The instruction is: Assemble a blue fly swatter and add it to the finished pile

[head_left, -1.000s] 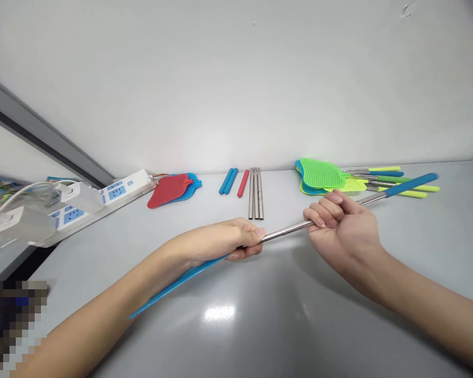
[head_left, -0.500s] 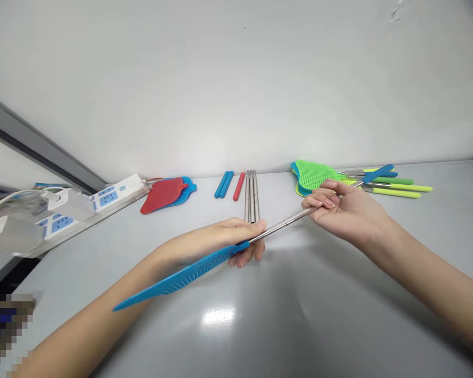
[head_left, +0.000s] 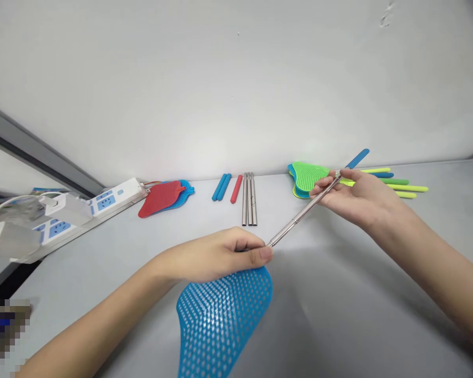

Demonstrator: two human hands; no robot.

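Observation:
A blue fly swatter [head_left: 228, 320] with a steel rod and a blue grip spans both hands above the table. My left hand [head_left: 216, 257] is closed on it where the perforated head meets the rod, thumb on top. The broad face of the head shows below that hand, and its lower end runs out of the picture. My right hand [head_left: 350, 197] is palm up, with the upper rod lying across its loosely curled fingers. Beyond those fingers the blue grip [head_left: 358, 157] points up and right.
Red [head_left: 161, 197] and blue swatter heads [head_left: 187, 194] lie at back left, beside a power strip [head_left: 106, 199]. Two blue grips [head_left: 222, 187], a red grip [head_left: 236, 189] and several steel rods [head_left: 249, 202] line the back. Behind my right hand lies a pile of swatters [head_left: 308, 178].
The swatter has rolled, so its head has gone from nearly edge-on to broad face. Its rod slants more steeply, with the grip end higher. My left hand has turned with it.

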